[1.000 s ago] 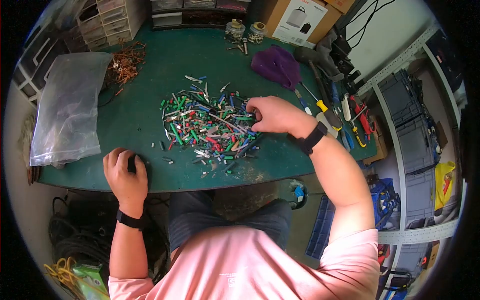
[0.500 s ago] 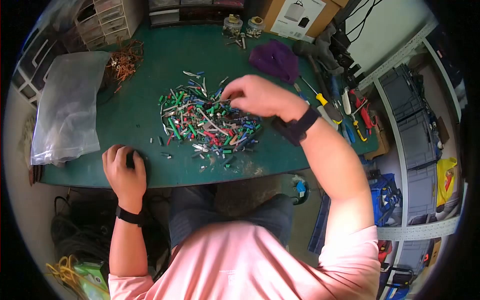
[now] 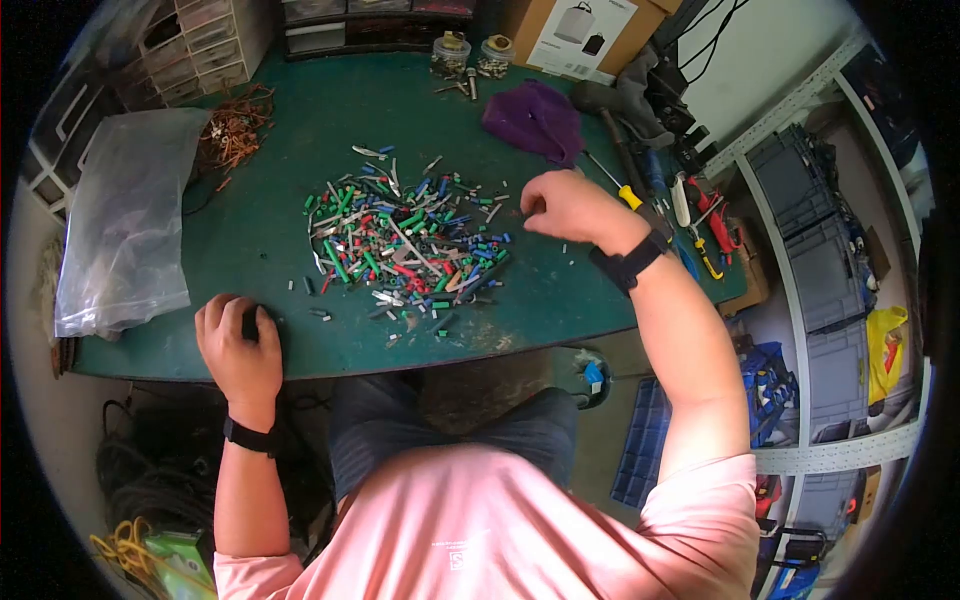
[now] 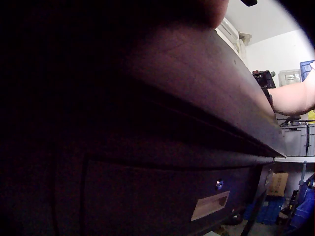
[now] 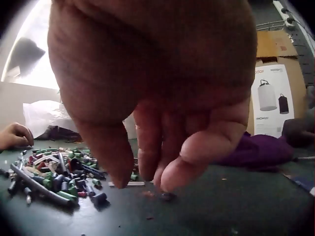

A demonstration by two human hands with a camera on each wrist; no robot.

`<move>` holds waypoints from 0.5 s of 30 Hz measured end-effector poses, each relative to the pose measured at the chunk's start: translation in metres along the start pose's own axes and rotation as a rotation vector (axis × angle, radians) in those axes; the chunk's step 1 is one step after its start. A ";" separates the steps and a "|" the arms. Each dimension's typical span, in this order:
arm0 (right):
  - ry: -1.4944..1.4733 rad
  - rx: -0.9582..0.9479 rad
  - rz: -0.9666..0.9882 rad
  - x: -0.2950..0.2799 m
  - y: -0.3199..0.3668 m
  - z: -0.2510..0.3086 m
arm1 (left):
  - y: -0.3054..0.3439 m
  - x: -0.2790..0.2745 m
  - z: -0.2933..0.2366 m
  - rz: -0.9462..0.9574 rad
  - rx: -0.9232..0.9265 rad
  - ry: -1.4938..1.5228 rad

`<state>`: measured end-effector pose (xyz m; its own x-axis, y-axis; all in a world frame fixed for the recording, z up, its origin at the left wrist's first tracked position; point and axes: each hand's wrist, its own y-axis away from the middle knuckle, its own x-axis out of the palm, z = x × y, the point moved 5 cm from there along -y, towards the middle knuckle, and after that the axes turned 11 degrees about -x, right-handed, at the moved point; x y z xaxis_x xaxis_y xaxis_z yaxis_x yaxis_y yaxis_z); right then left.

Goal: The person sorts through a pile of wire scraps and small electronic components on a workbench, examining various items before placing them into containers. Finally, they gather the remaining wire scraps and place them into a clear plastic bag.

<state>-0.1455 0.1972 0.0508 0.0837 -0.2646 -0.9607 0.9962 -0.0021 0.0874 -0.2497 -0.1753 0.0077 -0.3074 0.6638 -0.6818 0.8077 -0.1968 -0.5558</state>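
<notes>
A heap of short cut wire insulation pieces, green, blue, red, grey and white, is spread over the green tabletop. My right hand is just right of the heap, fingers bent and pointing down. In the right wrist view the thumb stands apart from the fingers, with a gap between them. A small dark piece shows right by the fingertips. My left hand rests at the table's front edge, fingers loosely curled, holding nothing.
A clear plastic bag and a tangle of copper wire lie on the left. At the back are two small jars and a cardboard box. A purple cloth and a yellow-handled screwdriver lie on the right.
My right hand went from the heap's right edge to its upper part, then moved right, off the heap. Small pieces now show on the table beside it. The left hand stays in place.
</notes>
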 end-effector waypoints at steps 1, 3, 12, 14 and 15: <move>-0.015 -0.008 0.017 0.005 0.001 0.003 | 0.000 0.000 0.000 -0.006 0.001 0.001; -0.034 -0.054 0.022 0.008 0.003 0.017 | 0.000 0.000 -0.001 0.000 0.003 -0.001; -0.028 -0.310 0.013 0.024 0.010 0.069 | 0.000 0.001 0.001 0.011 -0.008 -0.009; -0.001 -0.335 -0.007 0.028 0.007 0.070 | 0.000 0.001 0.002 0.005 0.001 -0.010; 0.029 -0.359 -0.028 0.029 0.007 0.071 | 0.000 0.000 0.001 0.006 0.000 -0.006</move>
<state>-0.1381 0.1212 0.0420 0.0521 -0.2420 -0.9689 0.9430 0.3313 -0.0321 -0.2504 -0.1758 0.0068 -0.3056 0.6583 -0.6880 0.8094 -0.2009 -0.5518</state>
